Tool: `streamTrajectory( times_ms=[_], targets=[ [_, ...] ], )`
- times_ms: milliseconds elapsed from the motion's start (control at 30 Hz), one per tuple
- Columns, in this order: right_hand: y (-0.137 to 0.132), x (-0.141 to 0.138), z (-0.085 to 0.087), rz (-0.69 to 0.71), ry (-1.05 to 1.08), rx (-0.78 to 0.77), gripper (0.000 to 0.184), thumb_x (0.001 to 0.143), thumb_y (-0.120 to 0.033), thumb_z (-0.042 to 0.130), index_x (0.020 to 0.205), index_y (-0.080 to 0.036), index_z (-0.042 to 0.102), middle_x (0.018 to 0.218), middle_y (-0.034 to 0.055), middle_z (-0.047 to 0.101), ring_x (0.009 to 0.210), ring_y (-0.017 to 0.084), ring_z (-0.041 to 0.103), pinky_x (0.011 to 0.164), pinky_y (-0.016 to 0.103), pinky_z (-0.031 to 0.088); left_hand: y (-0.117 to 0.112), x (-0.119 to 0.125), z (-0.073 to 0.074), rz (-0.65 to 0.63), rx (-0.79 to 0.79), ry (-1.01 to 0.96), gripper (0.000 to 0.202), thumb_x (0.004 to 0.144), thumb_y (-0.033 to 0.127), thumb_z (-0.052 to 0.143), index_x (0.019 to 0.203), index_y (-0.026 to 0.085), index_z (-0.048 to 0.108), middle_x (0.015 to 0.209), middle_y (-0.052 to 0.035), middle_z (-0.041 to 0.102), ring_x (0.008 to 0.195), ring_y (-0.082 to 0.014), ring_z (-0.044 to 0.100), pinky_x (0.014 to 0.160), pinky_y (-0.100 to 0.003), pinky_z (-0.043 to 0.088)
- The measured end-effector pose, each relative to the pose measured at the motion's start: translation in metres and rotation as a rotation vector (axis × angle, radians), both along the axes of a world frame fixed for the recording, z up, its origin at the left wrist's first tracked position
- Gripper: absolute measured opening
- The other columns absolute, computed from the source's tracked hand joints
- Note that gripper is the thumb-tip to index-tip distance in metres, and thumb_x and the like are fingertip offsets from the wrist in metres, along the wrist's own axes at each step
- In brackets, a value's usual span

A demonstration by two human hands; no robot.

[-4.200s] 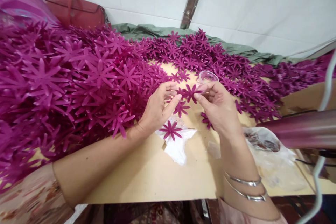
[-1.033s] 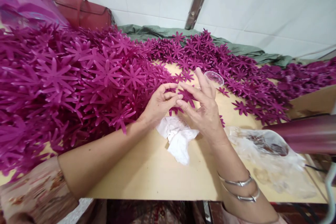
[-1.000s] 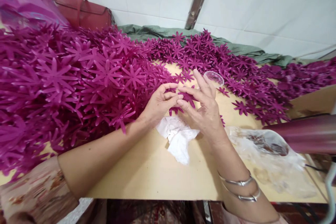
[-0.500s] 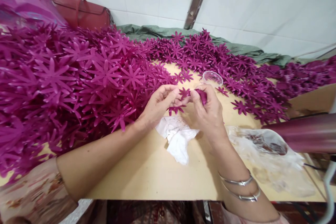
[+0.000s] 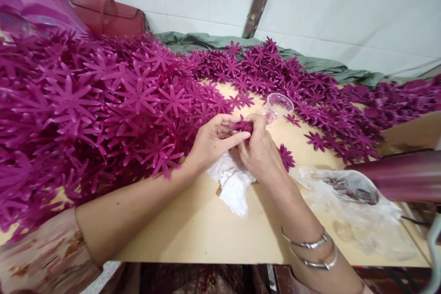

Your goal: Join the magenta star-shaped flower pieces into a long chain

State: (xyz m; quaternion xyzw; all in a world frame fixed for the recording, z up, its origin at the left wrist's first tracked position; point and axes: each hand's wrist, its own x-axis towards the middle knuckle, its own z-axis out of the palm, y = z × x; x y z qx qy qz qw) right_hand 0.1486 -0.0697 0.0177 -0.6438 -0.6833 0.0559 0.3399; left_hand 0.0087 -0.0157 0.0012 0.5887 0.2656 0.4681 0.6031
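Observation:
My left hand (image 5: pixel 210 142) and my right hand (image 5: pixel 259 149) meet over the tan table (image 5: pixel 193 225), fingers closed together on one magenta flower cut-out (image 5: pixel 242 125) that is bunched up between them. A crumpled white cloth (image 5: pixel 231 183) lies just under my hands. Another loose flower (image 5: pixel 285 156) rests on the table beside my right hand. A small clear plastic cup (image 5: pixel 277 104) stands just beyond my fingertips. My right wrist wears two silver bangles (image 5: pixel 308 250).
A deep heap of magenta flower cut-outs (image 5: pixel 86 105) fills the left, and a band of them (image 5: pixel 310 101) runs along the back to the right. A red bag (image 5: pixel 106 14), green cloth (image 5: pixel 193 41), clear plastic bag (image 5: pixel 351 202) and a maroon tube (image 5: pixel 399 177) lie around.
Both hands have drawn closer and dropped slightly; the flower, spread flat between the fingers a second ago, is now bunched between them. A flower beside my right hand has come into view.

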Motion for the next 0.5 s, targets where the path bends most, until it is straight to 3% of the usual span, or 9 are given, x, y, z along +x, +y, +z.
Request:
streamTrajectory(
  times_ms=[133, 267, 367, 500],
  targets=[
    [-0.001, -0.002, -0.002, 0.043, 0.097, -0.046, 0.031, 0.096, -0.033, 0.048, 0.121, -0.024, 0.033, 0.088, 0.0045, 0.062, 0.073, 0.025, 0.066, 0.067, 0.038, 0.049, 0.000, -0.001, -0.003, 0.022, 0.032, 0.077, 0.031, 0.082, 0.031, 0.079, 0.109, 0.017, 0.071, 0.102, -0.0056, 0.079, 0.089, -0.0159, 0.073, 0.085, -0.027, 0.057],
    [-0.002, -0.001, 0.000, 0.097, 0.155, -0.070, 0.034, 0.094, -0.033, 0.051, 0.122, -0.023, 0.033, 0.095, 0.0058, 0.062, 0.080, 0.024, 0.066, 0.078, 0.042, 0.054, -0.003, -0.002, 0.003, 0.039, -0.001, 0.039, 0.021, 0.082, 0.030, 0.077, 0.097, 0.016, 0.072, 0.079, 0.0004, 0.074, 0.068, -0.0112, 0.066, 0.065, -0.022, 0.052],
    [-0.003, 0.004, 0.004, 0.141, 0.154, 0.015, 0.044, 0.091, -0.032, 0.059, 0.128, -0.022, 0.037, 0.115, 0.0117, 0.061, 0.105, 0.027, 0.065, 0.096, 0.047, 0.053, -0.003, -0.003, 0.006, 0.040, -0.026, 0.027, 0.014, 0.085, 0.030, 0.074, 0.090, 0.017, 0.072, 0.063, 0.0046, 0.063, 0.053, -0.0083, 0.053, 0.054, -0.021, 0.043],
    [-0.006, 0.007, 0.014, 0.210, 0.126, 0.153, 0.062, 0.090, -0.035, 0.064, 0.145, -0.024, 0.037, 0.153, 0.0180, 0.042, 0.146, 0.031, 0.043, 0.118, 0.052, 0.041, -0.002, -0.005, 0.002, 0.036, 0.035, 0.041, 0.016, 0.089, 0.035, 0.071, 0.093, 0.021, 0.075, 0.069, 0.0027, 0.063, 0.056, -0.0098, 0.052, 0.056, -0.023, 0.042]
  ],
)
